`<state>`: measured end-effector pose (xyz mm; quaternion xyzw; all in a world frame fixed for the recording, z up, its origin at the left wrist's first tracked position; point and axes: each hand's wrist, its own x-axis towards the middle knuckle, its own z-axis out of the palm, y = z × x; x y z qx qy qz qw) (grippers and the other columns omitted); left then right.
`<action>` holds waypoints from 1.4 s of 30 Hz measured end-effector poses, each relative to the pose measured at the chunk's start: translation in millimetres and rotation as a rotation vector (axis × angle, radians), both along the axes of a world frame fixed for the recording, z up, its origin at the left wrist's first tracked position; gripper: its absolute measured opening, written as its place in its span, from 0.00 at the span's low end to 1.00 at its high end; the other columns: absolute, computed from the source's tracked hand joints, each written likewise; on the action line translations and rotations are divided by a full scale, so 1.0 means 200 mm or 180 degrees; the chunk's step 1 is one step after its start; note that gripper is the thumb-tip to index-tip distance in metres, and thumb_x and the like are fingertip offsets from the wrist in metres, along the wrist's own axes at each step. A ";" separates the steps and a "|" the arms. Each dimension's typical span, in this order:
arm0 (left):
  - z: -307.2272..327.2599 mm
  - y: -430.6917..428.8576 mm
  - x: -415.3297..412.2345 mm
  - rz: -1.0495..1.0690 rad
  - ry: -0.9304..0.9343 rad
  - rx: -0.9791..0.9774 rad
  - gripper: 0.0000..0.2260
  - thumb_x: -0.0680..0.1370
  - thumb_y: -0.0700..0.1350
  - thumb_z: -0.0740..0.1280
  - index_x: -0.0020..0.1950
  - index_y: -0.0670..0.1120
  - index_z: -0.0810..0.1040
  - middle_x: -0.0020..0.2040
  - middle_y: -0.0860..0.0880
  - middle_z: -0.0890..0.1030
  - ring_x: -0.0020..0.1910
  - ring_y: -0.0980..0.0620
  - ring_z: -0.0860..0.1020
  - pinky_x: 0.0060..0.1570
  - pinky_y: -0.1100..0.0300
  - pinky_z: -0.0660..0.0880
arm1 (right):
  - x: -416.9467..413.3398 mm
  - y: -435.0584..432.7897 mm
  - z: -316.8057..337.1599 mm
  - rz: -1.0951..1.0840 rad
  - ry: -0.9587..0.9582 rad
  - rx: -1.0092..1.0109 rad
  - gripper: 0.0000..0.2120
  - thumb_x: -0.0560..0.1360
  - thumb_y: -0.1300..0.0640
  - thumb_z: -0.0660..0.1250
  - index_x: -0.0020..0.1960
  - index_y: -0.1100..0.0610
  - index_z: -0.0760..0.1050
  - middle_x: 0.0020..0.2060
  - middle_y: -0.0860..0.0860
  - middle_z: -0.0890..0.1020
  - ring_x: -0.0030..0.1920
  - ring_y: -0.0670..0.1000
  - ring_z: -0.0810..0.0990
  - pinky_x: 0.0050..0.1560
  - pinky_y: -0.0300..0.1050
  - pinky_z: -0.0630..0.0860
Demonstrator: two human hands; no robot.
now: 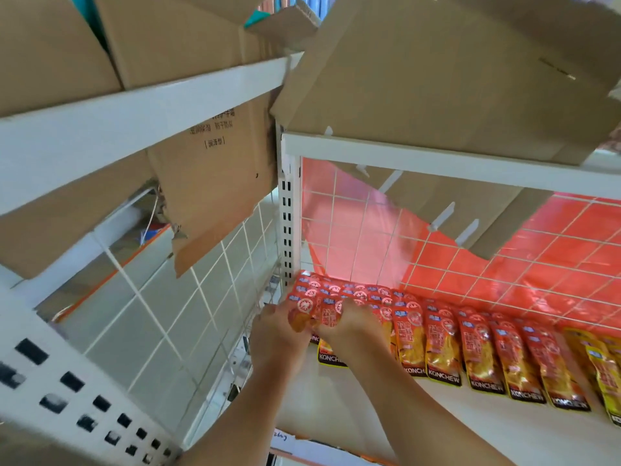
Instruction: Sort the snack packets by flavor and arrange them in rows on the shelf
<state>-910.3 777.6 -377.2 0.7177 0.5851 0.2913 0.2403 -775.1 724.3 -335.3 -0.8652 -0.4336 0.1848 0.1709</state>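
Noted at far left a white sheet-metal upright (67, 381) punched with square holes, below matte brown cardboard boxes (57, 45). Saw next a thin white wire grid panel (168, 317) and a torn, printed cardboard flap (215, 183) hanging beside a slotted white post (287, 223). Found the left grip (279, 334) and right grip (351, 326) side by side near the back-left corner of the smooth white shelf (336, 415), both curled and pinching a glossy red snack packet (327, 314), blurred, over flat red stacks (339, 290). Traced rightward a row of flat, crinkly red-and-gold packets (480, 351) lying on that shelf, long axes running front to back, black "KONCHEW" ends toward the front edge. Ended at yellow packets (601, 361) lying likewise, with shiny red film (537, 264) behind the wire back.
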 end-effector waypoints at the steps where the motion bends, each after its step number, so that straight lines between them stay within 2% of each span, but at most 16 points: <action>1: -0.01 0.00 0.00 -0.0024 -0.0053 -0.0015 0.21 0.73 0.59 0.74 0.64 0.55 0.82 0.52 0.49 0.79 0.51 0.46 0.79 0.53 0.48 0.79 | -0.01 0.01 0.00 -0.0034 0.0008 -0.0014 0.34 0.63 0.26 0.67 0.59 0.47 0.72 0.53 0.50 0.77 0.54 0.55 0.79 0.44 0.47 0.70; 5: -0.04 0.00 -0.01 -0.0005 -0.0130 0.0076 0.16 0.76 0.57 0.71 0.61 0.54 0.83 0.49 0.50 0.79 0.48 0.48 0.78 0.49 0.50 0.79 | -0.04 0.05 0.00 -0.0097 0.0111 0.0040 0.31 0.64 0.31 0.70 0.60 0.48 0.73 0.53 0.50 0.78 0.53 0.55 0.78 0.47 0.48 0.75; 8: -0.07 0.00 -0.02 -0.0006 -0.0255 0.0115 0.16 0.77 0.55 0.72 0.63 0.52 0.83 0.51 0.49 0.79 0.49 0.47 0.79 0.49 0.49 0.79 | -0.06 0.07 -0.01 -0.0121 0.0158 0.0006 0.31 0.65 0.31 0.69 0.61 0.49 0.73 0.55 0.52 0.78 0.54 0.56 0.79 0.51 0.49 0.78; 12: -0.10 0.01 -0.02 0.0027 -0.0289 0.0079 0.16 0.78 0.55 0.72 0.64 0.53 0.82 0.53 0.50 0.80 0.50 0.47 0.80 0.51 0.49 0.80 | -0.08 0.08 -0.04 -0.0147 0.0076 -0.0154 0.35 0.69 0.31 0.68 0.68 0.51 0.69 0.61 0.54 0.75 0.61 0.58 0.76 0.51 0.51 0.74; 15: -0.10 0.02 -0.01 0.0105 -0.0298 0.0048 0.15 0.77 0.54 0.73 0.62 0.52 0.83 0.54 0.49 0.80 0.50 0.46 0.80 0.51 0.51 0.79 | -0.09 0.09 -0.05 -0.0151 0.0038 -0.0158 0.31 0.72 0.35 0.69 0.68 0.51 0.69 0.61 0.53 0.74 0.60 0.56 0.76 0.48 0.48 0.70; 17: -0.11 0.02 -0.01 0.0126 -0.0309 0.0008 0.15 0.76 0.53 0.74 0.62 0.52 0.83 0.54 0.48 0.81 0.50 0.46 0.80 0.51 0.51 0.79 | -0.09 0.10 -0.04 -0.0146 0.0003 -0.0218 0.27 0.74 0.40 0.69 0.68 0.52 0.70 0.62 0.53 0.74 0.61 0.56 0.76 0.48 0.47 0.70; 19: -0.11 0.03 0.00 0.0138 -0.0339 -0.0006 0.15 0.75 0.52 0.74 0.61 0.52 0.84 0.54 0.48 0.81 0.50 0.45 0.80 0.52 0.50 0.78 | -0.09 0.10 -0.02 -0.0176 0.0015 -0.0268 0.23 0.75 0.46 0.69 0.67 0.52 0.71 0.59 0.52 0.75 0.59 0.56 0.77 0.47 0.46 0.70; 21: -0.11 0.03 0.00 0.0145 -0.0331 -0.0016 0.15 0.75 0.52 0.74 0.61 0.52 0.84 0.54 0.48 0.81 0.51 0.45 0.80 0.53 0.49 0.79 | -0.09 0.10 -0.02 -0.0214 0.0018 -0.0275 0.20 0.76 0.48 0.69 0.64 0.52 0.71 0.51 0.50 0.74 0.53 0.55 0.77 0.45 0.45 0.70; 25: -0.12 0.03 0.00 0.0157 -0.0262 0.0026 0.16 0.76 0.53 0.74 0.62 0.52 0.83 0.55 0.49 0.82 0.51 0.46 0.80 0.52 0.50 0.79 | -0.10 0.10 -0.02 -0.0226 0.0026 -0.0345 0.18 0.77 0.48 0.68 0.64 0.52 0.71 0.53 0.51 0.79 0.51 0.54 0.77 0.45 0.45 0.70; 29: -0.12 0.03 0.00 0.0149 -0.0298 0.0043 0.16 0.76 0.53 0.74 0.62 0.52 0.83 0.54 0.50 0.82 0.51 0.47 0.80 0.52 0.50 0.79 | -0.10 0.11 -0.03 -0.0241 0.0092 -0.0331 0.17 0.77 0.49 0.68 0.63 0.52 0.71 0.45 0.49 0.73 0.46 0.53 0.73 0.44 0.45 0.71; 36: -0.11 0.02 0.00 0.0168 -0.0334 0.0028 0.16 0.75 0.53 0.75 0.61 0.53 0.83 0.52 0.50 0.82 0.50 0.46 0.80 0.51 0.52 0.78 | -0.09 0.10 -0.05 -0.0184 0.0069 -0.0349 0.17 0.77 0.47 0.68 0.62 0.52 0.71 0.46 0.49 0.74 0.46 0.53 0.73 0.45 0.46 0.71; 42: -0.10 0.01 0.00 0.0192 -0.0344 -0.0014 0.17 0.76 0.57 0.72 0.63 0.52 0.82 0.54 0.49 0.80 0.52 0.46 0.79 0.53 0.50 0.78 | -0.07 0.09 -0.05 -0.0186 0.0196 -0.0278 0.17 0.76 0.47 0.69 0.61 0.51 0.71 0.46 0.49 0.75 0.48 0.53 0.77 0.43 0.46 0.72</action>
